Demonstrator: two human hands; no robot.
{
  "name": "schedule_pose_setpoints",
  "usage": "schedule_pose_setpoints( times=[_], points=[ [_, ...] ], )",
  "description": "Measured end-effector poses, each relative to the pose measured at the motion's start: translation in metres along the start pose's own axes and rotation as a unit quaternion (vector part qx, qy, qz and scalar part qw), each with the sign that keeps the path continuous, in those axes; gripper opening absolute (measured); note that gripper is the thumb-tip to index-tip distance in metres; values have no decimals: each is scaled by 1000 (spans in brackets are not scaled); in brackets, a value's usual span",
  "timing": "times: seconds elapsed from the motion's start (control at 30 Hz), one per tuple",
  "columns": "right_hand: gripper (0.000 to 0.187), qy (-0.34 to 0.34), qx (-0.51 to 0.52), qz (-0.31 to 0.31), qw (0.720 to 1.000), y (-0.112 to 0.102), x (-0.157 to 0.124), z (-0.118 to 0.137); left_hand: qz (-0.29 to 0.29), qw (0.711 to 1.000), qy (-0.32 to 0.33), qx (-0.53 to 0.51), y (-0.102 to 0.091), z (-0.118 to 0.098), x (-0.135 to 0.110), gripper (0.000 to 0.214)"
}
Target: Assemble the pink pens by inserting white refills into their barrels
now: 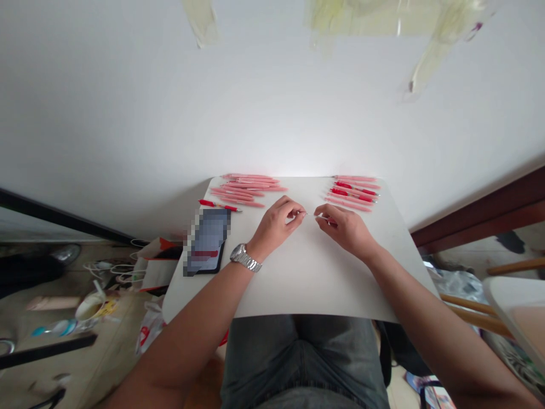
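Observation:
My left hand, with a silver watch on its wrist, is pinched shut over the middle of the white table. A thin pale part, too small to name, sticks out of its fingertips to the right. My right hand is closed round a red pen part whose thin tip points left at the left hand. The two hands nearly meet. A pile of pink pens lies at the table's far left. A second group of pink and red pens lies at the far right.
A dark phone lies on the table's left side, with a single red pen beyond it. A white wall stands behind the table. Bags and clutter cover the floor on the left. A chair stands at the right.

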State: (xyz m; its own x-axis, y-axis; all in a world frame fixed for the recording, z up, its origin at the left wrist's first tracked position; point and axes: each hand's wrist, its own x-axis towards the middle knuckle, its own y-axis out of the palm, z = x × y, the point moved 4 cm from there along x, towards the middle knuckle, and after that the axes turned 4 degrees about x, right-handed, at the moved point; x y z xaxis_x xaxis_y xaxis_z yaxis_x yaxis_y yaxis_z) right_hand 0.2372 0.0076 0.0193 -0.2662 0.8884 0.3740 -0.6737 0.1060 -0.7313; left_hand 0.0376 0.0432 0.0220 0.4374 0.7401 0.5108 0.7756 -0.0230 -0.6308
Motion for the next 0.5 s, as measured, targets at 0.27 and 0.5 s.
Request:
schedule_pose_setpoints(
  times=[0.27, 0.5],
  points=[
    [14, -12, -20, -5, 1000, 0, -1, 2, 2, 1000, 8, 3, 0, -4, 0, 7],
    [16, -16, -20, 2, 1000, 1, -2, 4, -1, 1000, 16, 18, 0, -7, 0, 10]
  ],
)
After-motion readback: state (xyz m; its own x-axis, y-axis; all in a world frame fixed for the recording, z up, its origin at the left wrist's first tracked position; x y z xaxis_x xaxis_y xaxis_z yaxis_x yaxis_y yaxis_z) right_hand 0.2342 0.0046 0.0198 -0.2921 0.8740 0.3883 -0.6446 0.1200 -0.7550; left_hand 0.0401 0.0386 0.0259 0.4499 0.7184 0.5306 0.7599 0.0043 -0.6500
